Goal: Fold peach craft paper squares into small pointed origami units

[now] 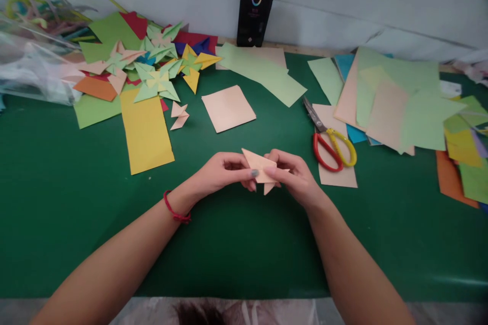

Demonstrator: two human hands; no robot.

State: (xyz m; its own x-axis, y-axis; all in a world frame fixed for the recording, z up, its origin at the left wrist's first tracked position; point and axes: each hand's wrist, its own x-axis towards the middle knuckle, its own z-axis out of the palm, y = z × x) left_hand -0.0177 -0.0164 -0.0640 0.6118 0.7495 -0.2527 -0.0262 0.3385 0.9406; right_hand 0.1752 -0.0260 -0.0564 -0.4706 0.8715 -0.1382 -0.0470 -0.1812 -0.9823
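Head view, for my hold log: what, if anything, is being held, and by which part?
A folded, angular pale-peach paper piece: the left grip pinches its left side, the right grip its right side.

Peach folded paper [260,162], green tabletop [244,249]

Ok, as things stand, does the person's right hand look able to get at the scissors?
Probably yes: the scissors lie on top of a pale sheet, with bare green table between them and the right hand. But that hand is occupied, holding folded paper with the left.
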